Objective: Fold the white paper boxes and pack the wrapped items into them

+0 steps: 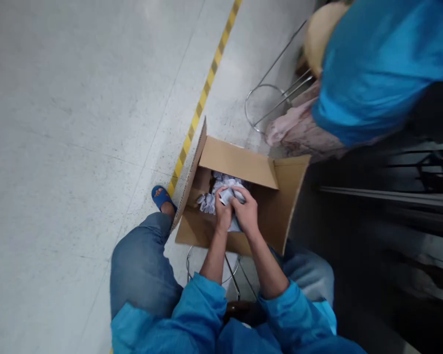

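An open cardboard box (239, 160) stands in front of me between my knees, its flaps spread outward. Inside lie several crumpled white paper-like pieces (206, 202), heaped toward the left and far side. Over the box opening, my left hand (223, 209) and my right hand (246, 209) come together, fingers curled around a pale, crumpled paper-like piece (227, 195). Both thumbs point inward at it. My palms and parts of the piece are hidden.
A co-worker in a blue garment (376, 73) sits at the upper right, near a metal stool frame (268, 88). Yellow-black floor tape (206, 88) runs beyond the box. Dark, blurred metal framework (391, 191) lies to the right. My blue slipper (161, 197) is left of the box.
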Available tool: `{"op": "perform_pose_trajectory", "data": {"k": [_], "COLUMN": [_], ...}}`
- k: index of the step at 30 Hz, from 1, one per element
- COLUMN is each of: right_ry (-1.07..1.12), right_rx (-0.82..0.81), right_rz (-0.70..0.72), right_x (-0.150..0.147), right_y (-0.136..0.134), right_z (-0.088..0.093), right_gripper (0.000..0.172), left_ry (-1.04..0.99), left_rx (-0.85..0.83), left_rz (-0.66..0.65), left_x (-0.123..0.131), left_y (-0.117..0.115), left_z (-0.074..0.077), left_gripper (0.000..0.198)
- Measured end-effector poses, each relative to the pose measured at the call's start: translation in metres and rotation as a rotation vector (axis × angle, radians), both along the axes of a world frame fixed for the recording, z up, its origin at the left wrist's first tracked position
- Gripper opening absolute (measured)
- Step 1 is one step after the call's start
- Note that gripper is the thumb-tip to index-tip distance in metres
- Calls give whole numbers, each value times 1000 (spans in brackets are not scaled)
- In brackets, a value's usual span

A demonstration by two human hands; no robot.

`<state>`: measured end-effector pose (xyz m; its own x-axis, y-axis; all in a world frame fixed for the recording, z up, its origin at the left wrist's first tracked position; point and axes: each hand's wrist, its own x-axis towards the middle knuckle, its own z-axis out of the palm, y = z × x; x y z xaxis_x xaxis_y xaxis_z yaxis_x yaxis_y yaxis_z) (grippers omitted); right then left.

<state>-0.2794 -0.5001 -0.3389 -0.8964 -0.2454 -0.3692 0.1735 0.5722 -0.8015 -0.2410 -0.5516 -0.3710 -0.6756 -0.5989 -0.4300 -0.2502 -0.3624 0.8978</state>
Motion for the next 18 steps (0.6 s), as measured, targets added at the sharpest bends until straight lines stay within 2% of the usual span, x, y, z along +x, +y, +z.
{"op": "perform_pose_trajectory", "data": {"k": [3,6,7,9,12,14,16,18], "right_ry": [267,613,725,924,1121,1165,1169,1125], "right_rx": [-61,-118,-130,-130,-31,80,169,234], "right_rz": [-145,-305,-352,-446,-688,-944,-1175,-1327], "right_x": [23,77,98,135,189,229,266,292], "right_y": [34,77,93,130,208,268,328,385], "right_z": [115,223,253,302,353,373,378,370], "right_gripper": [29,29,30,32,32,31,31,35], "left_ry": [255,541,628,787,1029,1137,1166,1141], "left_rx": [-21,-4,18,50,21,57,83,18], "left_rz": [-82,-246,-313,-449,-649,-851,-1090,-1299], "left_x": [12,46,59,76,98,124,153,176], "left_y": [29,66,80,115,201,273,346,412], "left_z": [93,196,227,280,344,373,387,384], "left_gripper": [43,45,46,47,45,43,42,41]}}
